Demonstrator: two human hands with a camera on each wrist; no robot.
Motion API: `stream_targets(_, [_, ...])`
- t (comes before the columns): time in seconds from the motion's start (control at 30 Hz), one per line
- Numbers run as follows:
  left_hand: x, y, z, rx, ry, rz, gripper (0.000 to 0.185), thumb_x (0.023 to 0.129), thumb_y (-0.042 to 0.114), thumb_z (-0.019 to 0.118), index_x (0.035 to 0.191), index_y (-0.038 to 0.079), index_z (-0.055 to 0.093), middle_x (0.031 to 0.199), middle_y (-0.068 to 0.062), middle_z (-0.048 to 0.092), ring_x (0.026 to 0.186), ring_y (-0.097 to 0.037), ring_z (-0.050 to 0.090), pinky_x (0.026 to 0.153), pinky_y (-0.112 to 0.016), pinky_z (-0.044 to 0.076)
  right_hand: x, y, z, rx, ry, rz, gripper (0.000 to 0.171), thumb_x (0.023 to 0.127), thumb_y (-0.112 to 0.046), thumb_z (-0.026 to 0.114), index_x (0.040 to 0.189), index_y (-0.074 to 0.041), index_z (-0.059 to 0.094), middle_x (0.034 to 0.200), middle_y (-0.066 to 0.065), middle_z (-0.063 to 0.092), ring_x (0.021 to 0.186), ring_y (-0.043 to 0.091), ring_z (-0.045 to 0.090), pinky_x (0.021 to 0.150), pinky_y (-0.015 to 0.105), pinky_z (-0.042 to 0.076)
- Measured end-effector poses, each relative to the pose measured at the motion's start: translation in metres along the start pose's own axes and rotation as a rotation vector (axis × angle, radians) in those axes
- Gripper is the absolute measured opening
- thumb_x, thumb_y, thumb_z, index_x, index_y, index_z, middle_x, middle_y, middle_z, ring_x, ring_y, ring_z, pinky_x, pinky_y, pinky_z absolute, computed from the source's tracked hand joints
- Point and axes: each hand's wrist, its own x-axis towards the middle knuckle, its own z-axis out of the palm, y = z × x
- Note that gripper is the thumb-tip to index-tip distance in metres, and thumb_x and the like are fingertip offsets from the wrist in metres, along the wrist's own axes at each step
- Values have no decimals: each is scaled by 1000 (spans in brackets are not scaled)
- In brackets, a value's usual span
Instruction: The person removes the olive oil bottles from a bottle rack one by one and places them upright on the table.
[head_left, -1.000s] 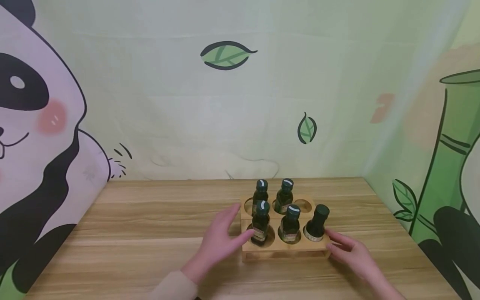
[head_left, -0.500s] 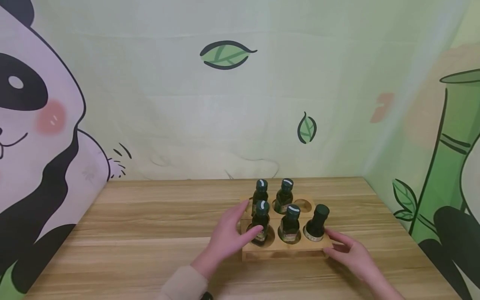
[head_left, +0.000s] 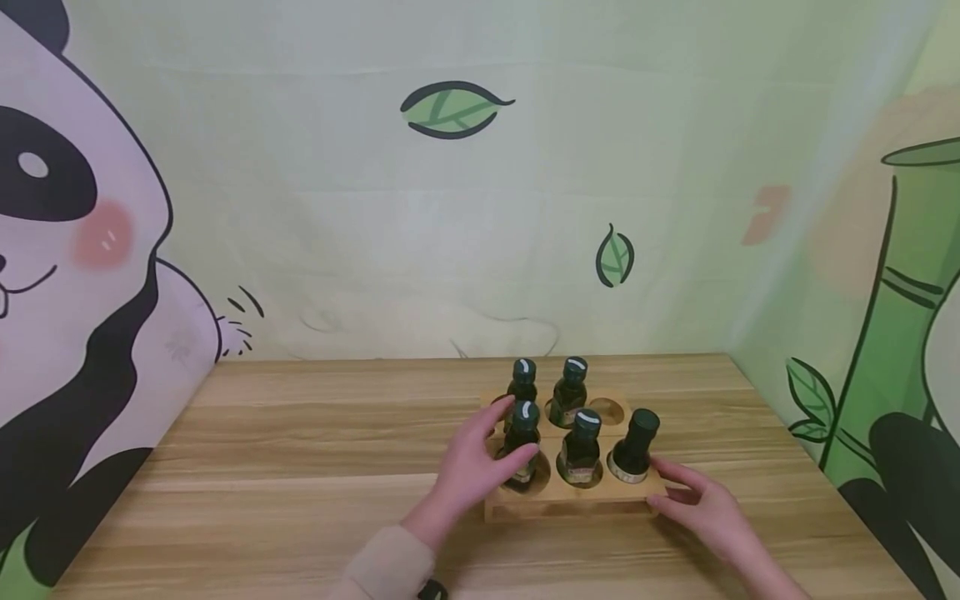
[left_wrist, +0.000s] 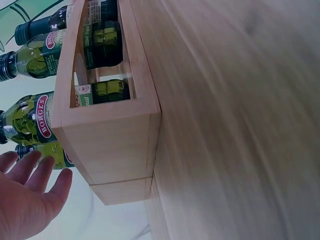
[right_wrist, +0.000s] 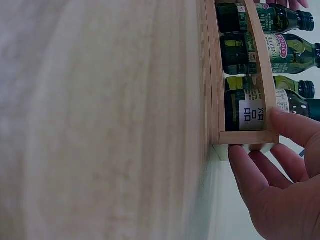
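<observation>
A wooden rack with six holes stands on the table and holds several dark green bottles with dark caps. My left hand reaches to the front-left bottle. Its thumb lies across the bottle's front and its fingers stretch along the left side. In the left wrist view the left hand has straight fingers just beside the bottles and the rack. My right hand rests against the rack's right end next to the front-right bottle. The right wrist view has this right hand with its thumb on the rack's top board and its fingers along the end.
The rack's back-right hole holds no bottle. The wooden table stretches wide to the left. A printed cloth with panda, leaf and bamboo pictures hangs behind and to the right of the table.
My left hand has slid right from the rack's left end to the front-left bottle, and its thumb now crosses the bottle. The right hand and the rack have stayed in place.
</observation>
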Motion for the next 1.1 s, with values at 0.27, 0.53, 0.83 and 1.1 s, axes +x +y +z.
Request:
stream_targets(0.27, [6, 4, 5, -77, 28, 39, 62, 85, 26, 80, 139, 11, 56, 130, -7, 63, 118, -21, 59, 96, -43, 51, -1, -1, -1, -2, -2, -10, 65, 86, -17, 79, 141, 3, 50, 143, 28, 47, 112, 38, 62, 84, 35, 57])
stream_targets(0.53, [9, 10, 9, -127, 67, 34, 55, 85, 20, 81, 135, 10, 60, 120, -7, 68, 108, -21, 64, 89, -41, 55, -1, -1, -2, -22, -4, -14, 66, 86, -19, 79, 140, 3, 50, 143, 28, 47, 112, 39, 62, 85, 36, 57])
stream_targets(0.83, [12, 13, 11, -151, 113, -11, 45, 86, 16, 80, 128, 12, 66, 113, -5, 70, 102, -20, 66, 85, -37, 56, 2, 1, -2, -37, -5, -12, 66, 86, -20, 79, 141, 3, 51, 143, 28, 47, 113, 39, 61, 85, 36, 57])
stream_targets(1.1, [12, 16, 9, -251, 117, -45, 43, 84, 11, 80, 126, 8, 68, 116, -10, 70, 105, -25, 66, 85, -38, 57, 2, 2, -2, -39, 2, 1, 66, 85, -20, 80, 140, 2, 52, 142, 27, 48, 112, 39, 62, 84, 36, 57])
